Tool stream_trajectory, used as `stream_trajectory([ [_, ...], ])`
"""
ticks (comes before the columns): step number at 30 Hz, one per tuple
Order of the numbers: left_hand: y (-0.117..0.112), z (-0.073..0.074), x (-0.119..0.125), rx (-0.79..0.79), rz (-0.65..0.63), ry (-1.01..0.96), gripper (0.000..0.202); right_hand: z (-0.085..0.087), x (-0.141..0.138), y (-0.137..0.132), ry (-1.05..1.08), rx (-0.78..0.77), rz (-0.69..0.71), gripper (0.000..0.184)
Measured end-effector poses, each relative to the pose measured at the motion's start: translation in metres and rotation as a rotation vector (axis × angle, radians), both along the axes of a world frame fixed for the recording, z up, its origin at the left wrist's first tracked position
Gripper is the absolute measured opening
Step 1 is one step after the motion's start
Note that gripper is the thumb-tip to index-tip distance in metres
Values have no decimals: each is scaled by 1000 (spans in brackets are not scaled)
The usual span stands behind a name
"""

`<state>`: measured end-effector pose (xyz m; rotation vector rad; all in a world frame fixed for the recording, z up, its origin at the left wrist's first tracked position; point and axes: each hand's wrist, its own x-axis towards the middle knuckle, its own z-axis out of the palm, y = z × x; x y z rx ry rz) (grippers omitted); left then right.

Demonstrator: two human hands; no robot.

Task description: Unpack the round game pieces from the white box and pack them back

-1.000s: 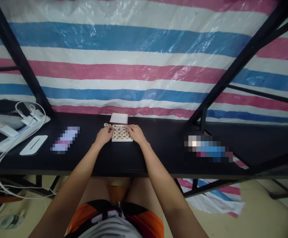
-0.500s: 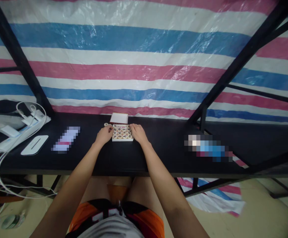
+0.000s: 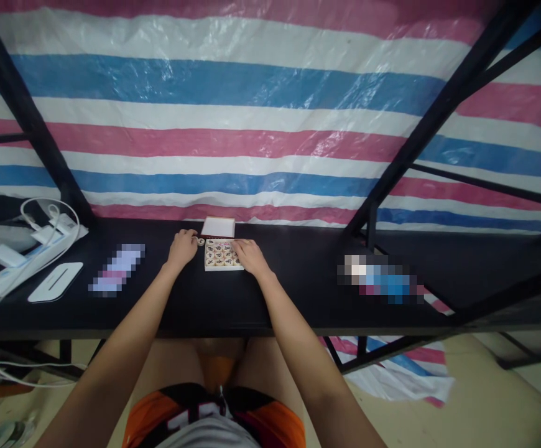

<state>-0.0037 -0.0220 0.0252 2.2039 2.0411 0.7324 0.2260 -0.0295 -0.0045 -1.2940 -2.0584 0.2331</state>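
A white box (image 3: 224, 269) of Chinese chess pieces (image 3: 218, 254) sits on the black tabletop, its round cream discs in rows with dark and reddish characters. My right hand (image 3: 250, 256) rests over the box's right side, fingers stretched across the pieces there and hiding some. To the left of the box, my left hand (image 3: 183, 249) is closed, its fingers curled down at the tabletop; whatever is under them is hidden. One loose chess piece (image 3: 201, 241) lies between those fingertips and the box. Behind the box lies its white lid (image 3: 218, 227) with a reddish edge.
A blurred-out phone-like item (image 3: 117, 270), a white flat device (image 3: 56, 282) and a power strip (image 3: 32, 258) with white cables lie to the left. Another blurred item (image 3: 382, 278) is on the right. Black frame posts and a striped tarp (image 3: 233, 137) stand behind.
My left hand has moved left off the box's edge, over where a loose piece lay. My right hand has slid inward over the pieces. The view has shifted slightly.
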Motion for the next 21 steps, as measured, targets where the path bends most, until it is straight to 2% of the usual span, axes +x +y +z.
stream_trajectory([
  [2,6,-2,-4,11,9,73,41,1,0,-1,-5,0,-15,38],
  [6,9,-10,-10,-64,21,201,40,-1,1,-1,74,7,-45,37],
  [11,5,-11,-12,-61,28,251,36,-2,7,-2,191,-72,-95,43],
  [17,0,-4,-12,-58,34,184,31,6,10,-10,185,-230,-136,40],
  [21,-1,-3,-13,-14,47,1,26,10,11,-13,200,-274,-143,40],
])
